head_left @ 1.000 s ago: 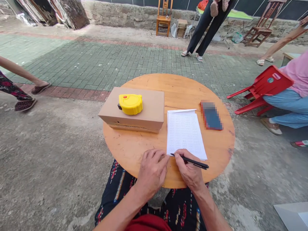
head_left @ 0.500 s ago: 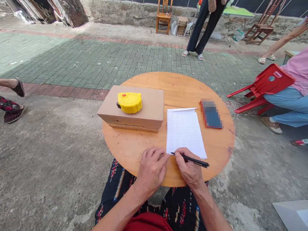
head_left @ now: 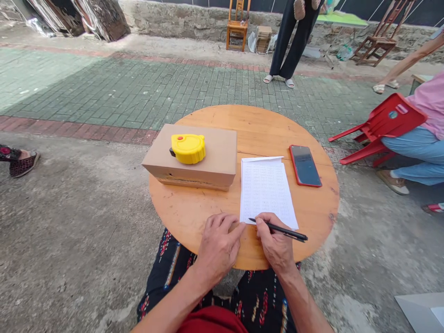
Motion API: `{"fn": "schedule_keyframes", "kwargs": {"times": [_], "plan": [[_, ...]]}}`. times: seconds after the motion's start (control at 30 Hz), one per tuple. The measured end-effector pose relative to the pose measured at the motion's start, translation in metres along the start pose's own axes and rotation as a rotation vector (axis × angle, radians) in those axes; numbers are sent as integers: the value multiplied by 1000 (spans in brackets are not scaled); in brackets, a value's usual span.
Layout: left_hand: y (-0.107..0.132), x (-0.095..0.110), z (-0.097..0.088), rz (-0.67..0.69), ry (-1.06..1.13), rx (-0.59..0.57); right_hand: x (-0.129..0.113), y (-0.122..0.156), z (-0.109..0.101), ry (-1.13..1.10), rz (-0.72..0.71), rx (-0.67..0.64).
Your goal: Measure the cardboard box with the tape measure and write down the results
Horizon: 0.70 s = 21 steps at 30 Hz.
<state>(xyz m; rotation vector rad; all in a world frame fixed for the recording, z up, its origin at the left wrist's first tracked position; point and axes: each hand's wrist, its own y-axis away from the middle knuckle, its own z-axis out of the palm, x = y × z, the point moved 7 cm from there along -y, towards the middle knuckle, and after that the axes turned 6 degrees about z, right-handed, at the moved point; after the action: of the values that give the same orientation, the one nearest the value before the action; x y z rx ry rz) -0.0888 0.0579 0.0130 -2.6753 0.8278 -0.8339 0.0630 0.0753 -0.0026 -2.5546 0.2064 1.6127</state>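
A black pen (head_left: 286, 231) is pinched in my right hand (head_left: 275, 243), its tip at the lower left of a white paper pad (head_left: 267, 189). Rows of small marks cover the sheet. My left hand (head_left: 220, 243) rests on the round wooden table (head_left: 194, 208), fingers loosely bent and a little apart, fingertips at the pad's lower left corner. Nothing shows in that hand. Beyond it stands a brown cardboard box (head_left: 194, 175) with a yellow tape measure (head_left: 189, 149) on top. To the pad's right lies a phone (head_left: 305, 165) in a red case.
At the right, a person in pink (head_left: 430, 101) sits on a red plastic chair (head_left: 395, 115). Another person in dark trousers (head_left: 291, 46) stands beyond the table on green paving. A wooden chair (head_left: 237, 30) is by the wall. A shoe (head_left: 24, 165) shows at far left.
My right hand and the pen have shifted slightly right along the bottom of the sheet. My left hand stays in place. At far left, the walking person has moved further out of view.
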Motion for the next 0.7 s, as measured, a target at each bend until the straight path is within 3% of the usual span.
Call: {"fn": "schedule_keyframes", "kwargs": {"times": [0.7], "plan": [[0, -1, -1, -4, 1, 1, -10, -1, 2, 79, -42, -10]]}}
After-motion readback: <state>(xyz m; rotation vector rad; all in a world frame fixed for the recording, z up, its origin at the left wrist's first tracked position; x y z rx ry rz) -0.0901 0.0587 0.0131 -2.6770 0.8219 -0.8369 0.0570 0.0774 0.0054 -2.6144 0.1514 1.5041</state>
